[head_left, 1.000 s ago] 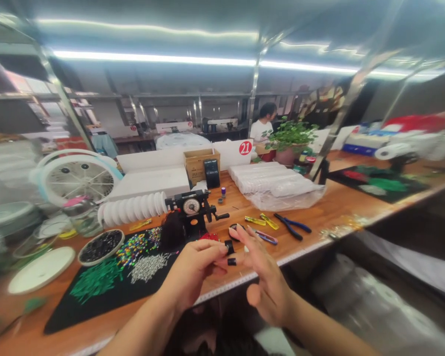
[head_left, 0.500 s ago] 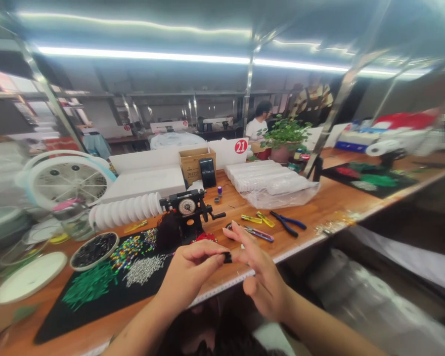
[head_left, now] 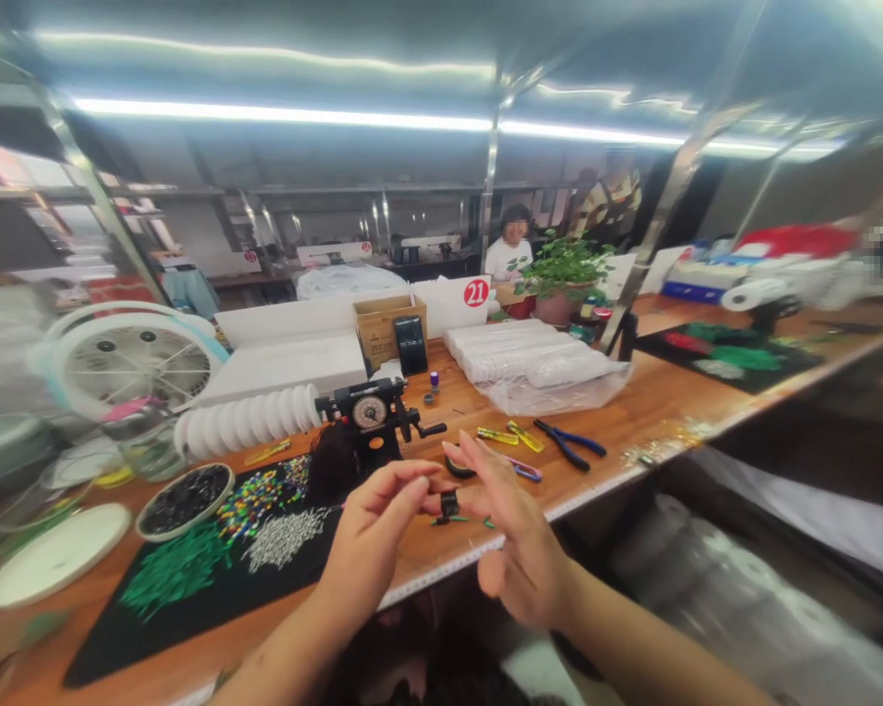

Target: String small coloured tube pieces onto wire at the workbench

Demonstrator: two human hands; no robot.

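Work looks unfinished: a black piece [head_left: 449,504] sits at the spread right hand's [head_left: 524,537] fingertips, the left hand [head_left: 374,525] nearly pinched (hold unclear), green strips [head_left: 173,571] loose at nine o'clock.

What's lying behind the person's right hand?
Past the right hand, parts of a pink-and-blue tool and a dark curved item show on the wooden table. Whatever the hand covers can't be seen.

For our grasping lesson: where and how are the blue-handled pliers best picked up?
Probably by the handles, coming from the bench's front edge: the pliers lie flat, handles splayed toward that edge, nose pointing away.
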